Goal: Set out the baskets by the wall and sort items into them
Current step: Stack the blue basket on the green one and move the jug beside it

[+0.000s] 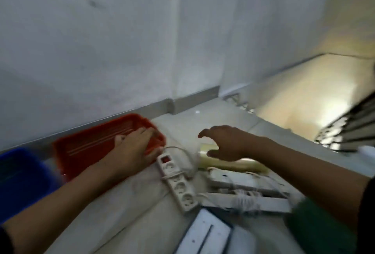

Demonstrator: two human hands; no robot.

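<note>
A red basket (91, 142) lies on the floor against the wall, with a blue basket (22, 174) to its left at the frame's edge. My left hand (136, 148) grips the red basket's right rim, fingers curled over the edge. My right hand (225, 142) hovers open, fingers loosely spread, above a pale yellow roll (233, 165). White power strips lie in front of the hands: one with a red switch (176, 180), and others wrapped in their cords (241, 180). The picture is blurred by motion.
A white flat panel (205, 233) lies at the bottom, a green thing (316, 227) at the lower right. A grey skirting runs along the white wall (121, 51). A stair drops away at the right behind a dark railing (349, 128).
</note>
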